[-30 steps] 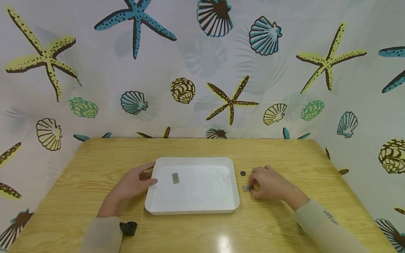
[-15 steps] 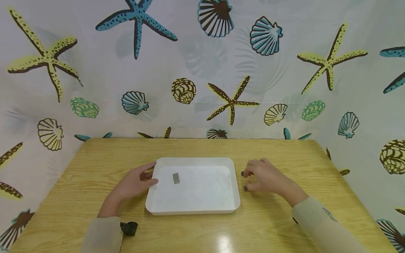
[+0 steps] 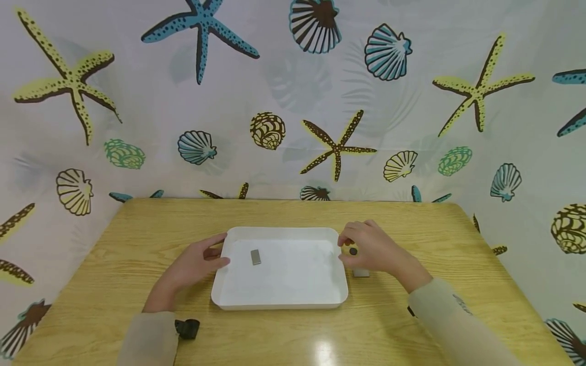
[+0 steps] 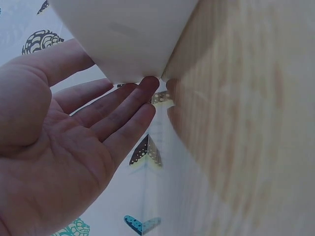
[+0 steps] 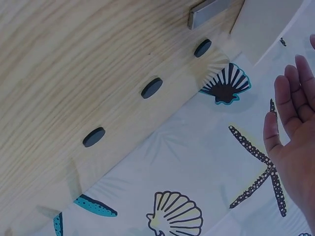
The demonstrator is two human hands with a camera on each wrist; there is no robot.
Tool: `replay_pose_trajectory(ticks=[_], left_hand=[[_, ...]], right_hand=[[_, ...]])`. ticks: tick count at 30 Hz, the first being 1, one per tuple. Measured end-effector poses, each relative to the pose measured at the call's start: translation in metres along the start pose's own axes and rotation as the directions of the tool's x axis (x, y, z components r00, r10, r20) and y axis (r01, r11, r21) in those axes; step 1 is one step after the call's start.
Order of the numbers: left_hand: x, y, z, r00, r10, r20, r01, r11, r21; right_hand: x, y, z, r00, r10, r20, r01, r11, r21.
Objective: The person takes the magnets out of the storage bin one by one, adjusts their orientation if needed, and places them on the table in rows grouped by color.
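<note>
A white tray (image 3: 284,274) lies on the table with a small grey rectangular piece (image 3: 255,257) inside, towards its left. My left hand (image 3: 194,267) is at the tray's left side, thumb over the rim. The left wrist view shows its extended fingers (image 4: 115,115) right at the tray's lower corner. At the opposite side, my right hand (image 3: 371,246) has fingertips and thumb by the right rim, with the fingers (image 5: 293,98) loosely straight. Beneath this hand, a second grey rectangular piece (image 3: 361,273) and a black disc (image 3: 353,251) lie on the table.
Three black discs lie in a row in the right wrist view, including a middle disc (image 5: 151,88) and a far-left disc (image 5: 93,136). The wooden table (image 3: 274,335) ends at a cloth backdrop (image 3: 220,91) printed with starfish and shells.
My right hand has moved left, from the grey piece past the black disc to the tray's right rim. Both small things stay on the table. My left hand keeps its place.
</note>
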State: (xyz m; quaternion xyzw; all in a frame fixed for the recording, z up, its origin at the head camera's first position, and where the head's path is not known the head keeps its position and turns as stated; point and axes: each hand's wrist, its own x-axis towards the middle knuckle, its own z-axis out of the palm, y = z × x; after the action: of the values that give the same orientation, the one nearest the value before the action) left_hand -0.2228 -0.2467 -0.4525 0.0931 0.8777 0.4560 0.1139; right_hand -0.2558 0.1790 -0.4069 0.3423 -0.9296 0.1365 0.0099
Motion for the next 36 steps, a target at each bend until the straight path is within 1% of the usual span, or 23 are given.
replay_pose_trajectory(ticks=[7, 15, 19, 26, 36], left_hand=[[0.000, 0.000, 0.000, 1.000, -0.004, 0.003, 0.004, 1.000, -0.002], [0.000, 0.001, -0.001, 1.000, -0.009, 0.009, 0.009, 1.000, -0.011], [0.000, 0.002, -0.001, 1.000, -0.017, 0.009, 0.017, 1.000, -0.009], [0.000, 0.001, 0.001, 1.000, -0.020, 0.000, 0.020, 1.000, 0.019], [-0.002, 0.002, 0.000, 1.000, -0.021, -0.008, 0.022, 1.000, 0.018]], right_hand=[[0.013, -0.011, 0.002, 1.000, -0.019, 0.000, 0.019, 0.999, -0.034], [0.026, -0.022, 0.006, 0.999, -0.038, 0.024, 0.039, 0.999, -0.033], [0.033, -0.028, 0.010, 0.999, -0.038, 0.031, 0.038, 0.999, -0.017], [0.045, -0.038, 0.023, 0.997, -0.036, 0.072, 0.033, 0.999, 0.038], [0.064, -0.057, 0.035, 0.995, -0.065, 0.081, 0.059, 0.996, 0.073]])
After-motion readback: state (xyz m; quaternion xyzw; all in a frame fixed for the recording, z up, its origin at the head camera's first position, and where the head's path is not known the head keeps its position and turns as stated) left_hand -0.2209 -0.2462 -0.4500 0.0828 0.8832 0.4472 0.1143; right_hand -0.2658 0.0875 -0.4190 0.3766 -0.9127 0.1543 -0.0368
